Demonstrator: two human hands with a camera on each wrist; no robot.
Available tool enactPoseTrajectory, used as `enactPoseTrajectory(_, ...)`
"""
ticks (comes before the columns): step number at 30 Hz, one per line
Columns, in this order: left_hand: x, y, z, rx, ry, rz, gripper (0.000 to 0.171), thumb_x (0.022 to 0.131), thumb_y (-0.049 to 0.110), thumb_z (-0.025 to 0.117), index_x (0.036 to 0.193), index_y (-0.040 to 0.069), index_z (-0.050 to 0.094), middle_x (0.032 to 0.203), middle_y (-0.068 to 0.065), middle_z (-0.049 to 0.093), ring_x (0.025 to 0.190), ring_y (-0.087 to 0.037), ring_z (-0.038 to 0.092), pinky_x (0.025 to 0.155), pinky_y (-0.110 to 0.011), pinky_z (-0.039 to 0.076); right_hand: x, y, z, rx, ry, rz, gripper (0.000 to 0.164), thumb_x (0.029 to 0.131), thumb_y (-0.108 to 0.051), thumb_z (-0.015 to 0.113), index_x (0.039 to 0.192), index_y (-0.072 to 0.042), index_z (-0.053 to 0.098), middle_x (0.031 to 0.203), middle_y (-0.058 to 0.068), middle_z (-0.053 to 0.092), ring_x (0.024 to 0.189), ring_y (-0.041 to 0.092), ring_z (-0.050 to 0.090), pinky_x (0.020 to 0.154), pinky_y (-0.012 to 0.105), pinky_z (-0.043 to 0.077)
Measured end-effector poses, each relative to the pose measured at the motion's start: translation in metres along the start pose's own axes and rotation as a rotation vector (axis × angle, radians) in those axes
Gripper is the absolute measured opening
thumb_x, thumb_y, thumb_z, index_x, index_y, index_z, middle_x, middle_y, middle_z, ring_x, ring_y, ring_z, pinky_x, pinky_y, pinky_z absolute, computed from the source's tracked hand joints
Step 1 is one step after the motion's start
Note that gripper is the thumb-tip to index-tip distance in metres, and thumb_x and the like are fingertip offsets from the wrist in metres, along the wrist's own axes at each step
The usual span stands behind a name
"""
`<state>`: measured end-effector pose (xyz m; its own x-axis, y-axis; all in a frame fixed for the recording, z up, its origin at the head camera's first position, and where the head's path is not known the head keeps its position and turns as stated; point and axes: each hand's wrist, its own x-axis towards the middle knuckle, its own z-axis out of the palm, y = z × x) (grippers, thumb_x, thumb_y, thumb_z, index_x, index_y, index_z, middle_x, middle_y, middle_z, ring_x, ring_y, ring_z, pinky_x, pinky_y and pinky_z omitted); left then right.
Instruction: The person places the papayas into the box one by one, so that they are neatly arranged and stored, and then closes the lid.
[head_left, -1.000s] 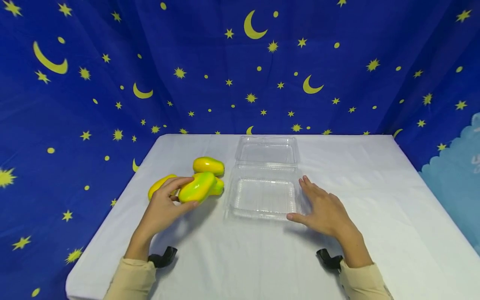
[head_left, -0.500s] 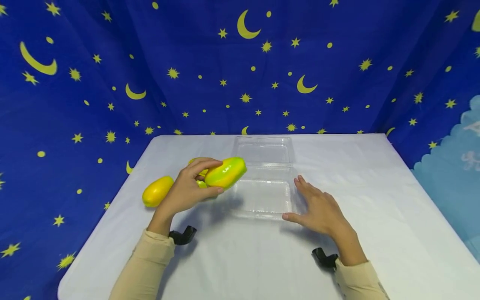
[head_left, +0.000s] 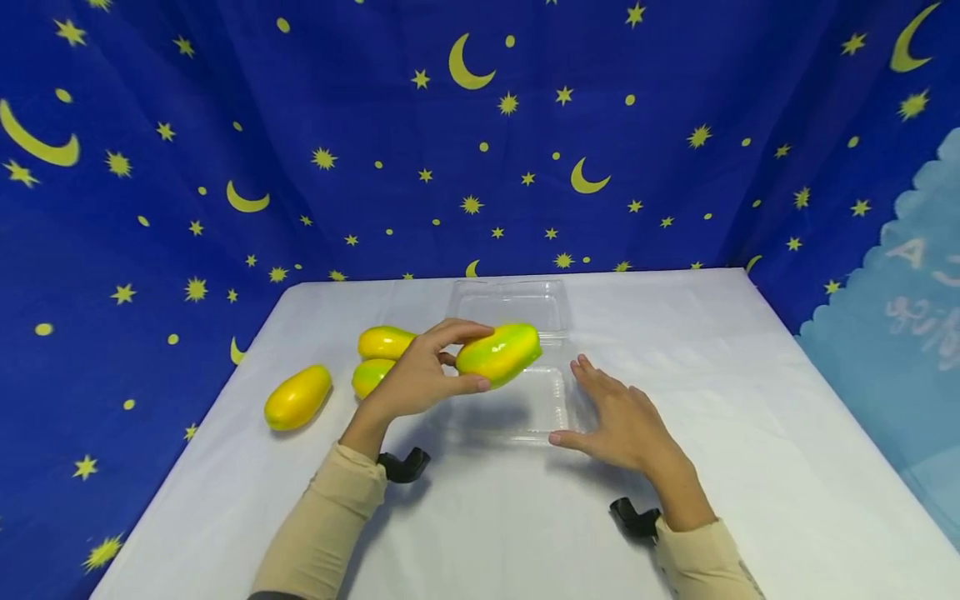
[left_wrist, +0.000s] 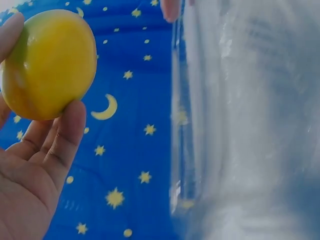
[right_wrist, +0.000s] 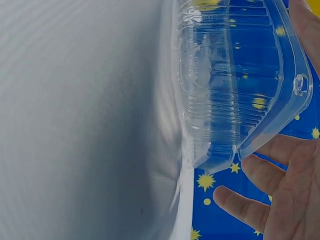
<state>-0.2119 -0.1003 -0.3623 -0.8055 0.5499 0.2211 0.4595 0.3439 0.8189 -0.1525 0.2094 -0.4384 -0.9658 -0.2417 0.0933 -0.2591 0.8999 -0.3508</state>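
Note:
My left hand (head_left: 416, 379) grips a yellow-green papaya (head_left: 502, 354) between thumb and fingers, above the clear plastic clamshell box (head_left: 558, 408). The papaya lies on its side in the air, its narrow end toward the right. In the left wrist view its round yellow end (left_wrist: 55, 65) faces the camera. The box stands with its lid (head_left: 551, 308) folded back away from me; the papaya and left hand cover part of it. My right hand (head_left: 626, 421) is at the box's right side, thumb and fingers spread. In the right wrist view its fingertips (right_wrist: 257, 167) are close to the box's rim; contact is unclear.
To the left on the white-covered table (head_left: 480, 517) lie a yellow papaya (head_left: 297, 398), another farther back (head_left: 384, 342), and a greener papaya (head_left: 369, 377) partly behind my left wrist. A blue curtain (head_left: 390, 108) with stars and moons hangs behind and at the sides.
My left hand has carried the papaya rightward from the other papayas to over the box. The right hand has stayed beside the box. The head view has shifted slightly.

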Motion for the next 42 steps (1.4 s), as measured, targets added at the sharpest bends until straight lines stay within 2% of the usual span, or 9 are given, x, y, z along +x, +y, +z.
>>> enactPoseTrajectory(5, 0.005, -0.007, 0.015, 0.013, -0.072, 0.021, 0.06, 0.08, 0.038, 0.086, 0.134, 0.041, 0.059, 0.136, 0.019, 0.056, 0.123, -0.011, 0.053, 0.091, -0.04, 0.054, 0.001, -0.002, 0.001, -0.01, 0.003, 0.003, 0.113, 0.074, -0.081, 0.065, 0.16, -0.019, 0.026, 0.167, 0.0, 0.023, 0.147, 0.036, 0.038, 0.109, 0.07, 0.035)
enactPoseTrajectory(13, 0.01, -0.015, 0.037, 0.042, -0.175, 0.017, 0.06, 0.08, 0.041, 0.084, 0.134, 0.044, 0.057, 0.137, 0.021, 0.055, 0.122, -0.008, 0.054, 0.09, -0.036, 0.055, 0.0, -0.002, 0.001, -0.009, 0.01, 0.004, 0.114, 0.073, -0.082, 0.064, 0.16, -0.02, 0.026, 0.167, 0.0, 0.024, 0.146, 0.036, 0.039, 0.107, 0.073, 0.035)
enactPoseTrajectory(19, 0.012, -0.022, 0.053, -0.014, -0.249, 0.013, 0.06, 0.083, 0.038, 0.083, 0.137, 0.04, 0.056, 0.138, 0.017, 0.056, 0.122, -0.011, 0.055, 0.091, -0.035, 0.057, 0.0, -0.003, 0.001, -0.013, 0.017, 0.005, 0.113, 0.073, -0.083, 0.064, 0.16, -0.02, 0.027, 0.166, -0.001, 0.025, 0.146, 0.036, 0.04, 0.107, 0.074, 0.034)
enactPoseTrajectory(24, 0.014, -0.028, 0.064, -0.072, -0.272, 0.002, 0.061, 0.085, 0.031, 0.082, 0.139, 0.036, 0.055, 0.141, 0.013, 0.055, 0.121, -0.014, 0.057, 0.091, -0.032, 0.058, 0.0, -0.002, 0.001, -0.008, 0.028, 0.003, 0.115, 0.071, -0.087, 0.062, 0.159, -0.021, 0.028, 0.166, -0.002, 0.026, 0.146, 0.035, 0.04, 0.106, 0.074, 0.035)
enactPoseTrajectory(30, 0.016, -0.032, 0.066, -0.133, -0.303, -0.014, 0.059, 0.088, 0.023, 0.079, 0.142, 0.029, 0.054, 0.145, 0.008, 0.055, 0.125, -0.018, 0.059, 0.095, -0.029, 0.056, 0.0, -0.003, 0.001, -0.002, 0.025, 0.002, 0.114, 0.072, -0.082, 0.066, 0.16, -0.02, 0.028, 0.166, -0.001, 0.026, 0.146, 0.036, 0.04, 0.106, 0.074, 0.034)
enactPoseTrajectory(33, 0.016, -0.034, 0.065, -0.115, -0.319, -0.026, 0.058, 0.09, 0.023, 0.077, 0.142, 0.029, 0.053, 0.145, 0.009, 0.055, 0.127, -0.017, 0.058, 0.099, -0.032, 0.055, 0.0, -0.004, 0.0, -0.003, 0.019, 0.005, 0.113, 0.073, -0.08, 0.067, 0.16, -0.02, 0.027, 0.166, 0.0, 0.025, 0.146, 0.036, 0.039, 0.107, 0.075, 0.033)
enactPoseTrajectory(38, 0.016, -0.038, 0.064, -0.054, -0.322, -0.05, 0.057, 0.088, 0.023, 0.079, 0.139, 0.03, 0.053, 0.143, 0.01, 0.055, 0.127, -0.017, 0.058, 0.097, -0.029, 0.055, -0.001, -0.004, 0.0, -0.013, 0.004, 0.004, 0.115, 0.073, -0.084, 0.062, 0.16, -0.02, 0.025, 0.167, -0.001, 0.022, 0.147, 0.037, 0.038, 0.107, 0.076, 0.031)
enactPoseTrajectory(42, 0.016, -0.039, 0.063, -0.062, -0.319, -0.087, 0.056, 0.086, 0.021, 0.081, 0.135, 0.028, 0.055, 0.141, 0.008, 0.056, 0.127, -0.02, 0.058, 0.102, -0.034, 0.053, -0.001, -0.005, 0.0, -0.01, -0.005, 0.008, 0.115, 0.073, -0.087, 0.059, 0.16, -0.021, 0.025, 0.167, -0.002, 0.02, 0.148, 0.036, 0.036, 0.107, 0.076, 0.031)
